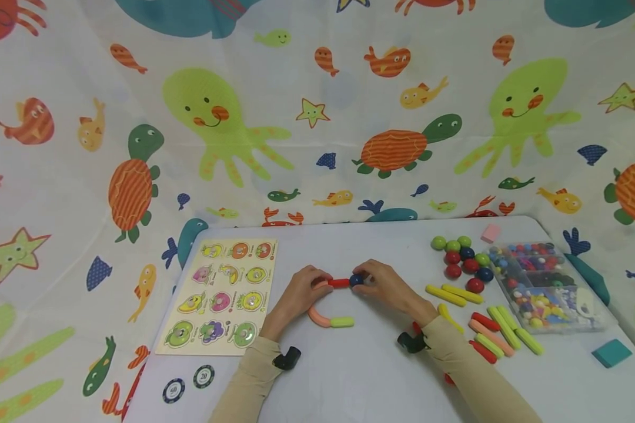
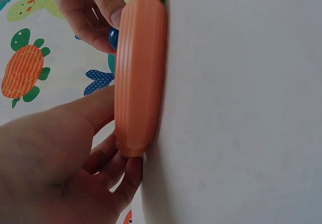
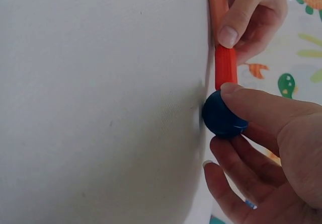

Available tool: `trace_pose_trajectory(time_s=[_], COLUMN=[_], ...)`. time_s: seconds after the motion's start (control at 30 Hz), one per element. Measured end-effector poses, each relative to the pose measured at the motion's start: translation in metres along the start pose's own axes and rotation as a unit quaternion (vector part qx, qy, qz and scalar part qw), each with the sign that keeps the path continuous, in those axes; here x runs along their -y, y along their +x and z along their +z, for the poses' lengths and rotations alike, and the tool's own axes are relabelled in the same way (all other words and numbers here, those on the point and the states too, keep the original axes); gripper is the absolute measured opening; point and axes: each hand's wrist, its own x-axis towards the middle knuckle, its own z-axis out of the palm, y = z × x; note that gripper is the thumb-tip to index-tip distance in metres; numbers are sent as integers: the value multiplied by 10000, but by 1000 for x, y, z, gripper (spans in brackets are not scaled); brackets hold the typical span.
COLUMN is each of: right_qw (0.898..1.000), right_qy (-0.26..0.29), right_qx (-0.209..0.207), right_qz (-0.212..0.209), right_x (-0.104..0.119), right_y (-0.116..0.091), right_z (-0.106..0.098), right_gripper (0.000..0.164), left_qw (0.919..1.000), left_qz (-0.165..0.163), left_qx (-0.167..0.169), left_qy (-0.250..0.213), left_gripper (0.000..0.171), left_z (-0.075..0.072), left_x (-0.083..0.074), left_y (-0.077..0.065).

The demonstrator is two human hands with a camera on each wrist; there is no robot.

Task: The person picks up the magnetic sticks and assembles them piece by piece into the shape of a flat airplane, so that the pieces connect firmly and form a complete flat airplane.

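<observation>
My left hand (image 1: 300, 292) pinches the upper end of a curved orange piece (image 1: 318, 318), close to where it meets a short red stick (image 1: 340, 283). At the red stick's other end, my right hand (image 1: 385, 286) holds a dark blue ball (image 3: 220, 116) between thumb and fingers. The ball sits against the stick's tip, partly covered by the thumb. A light green stick (image 1: 342, 322) joins the lower end of the orange curve, so the pieces form an open C on the white table. The left wrist view shows the ribbed orange piece from its side.
On the left lie a fruit puzzle board (image 1: 271, 258) and two round chips (image 1: 203, 376). To the right are green, red and blue balls (image 1: 453, 271), coloured sticks (image 1: 503, 326), a clear bead box (image 1: 598, 320), a teal block (image 1: 612, 353) and a pink block (image 1: 490, 233). A sea-animal cloth hangs behind.
</observation>
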Motion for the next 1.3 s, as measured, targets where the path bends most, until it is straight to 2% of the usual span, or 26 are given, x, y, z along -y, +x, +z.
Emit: trace_pose_trajectory(time_s=[0.23,0.43,0.6,0.7,0.83,1.07,1.3], right_qw=[10000,9998,9992,9985,9974,9924,9809], right_qy=[-30,77,186,207,136,-204,-534], right_qx=[-47,-82,-261,-435,-626,-1118,-1651], right_qz=[-4,161,225,247,329,476,881], right_x=[-2,-6,-11,-17,-26,-53,-80], right_y=[-5,-15,-24,-31,-41,-63,-94], right_z=[-2,-5,-11,-18,-33,-72,-105], right_gripper=[41,41,39,39,39,38,35], left_qw=[10000,9996,9993,9992,9990,9972,9983], left_qz=[-65,-171,1,83,152,552,476], left_qx=[17,-86,-359,-388,-406,-489,-246], left_qy=[-46,-187,-138,-84,-124,-158,-246], left_gripper=[28,29,27,27,26,26,28], left_z=[0,4,4,3,0,-7,-10], left_x=[-5,-6,-8,-9,-14,-24,-24], left_y=[1,-10,-19,-22,-27,-33,-43])
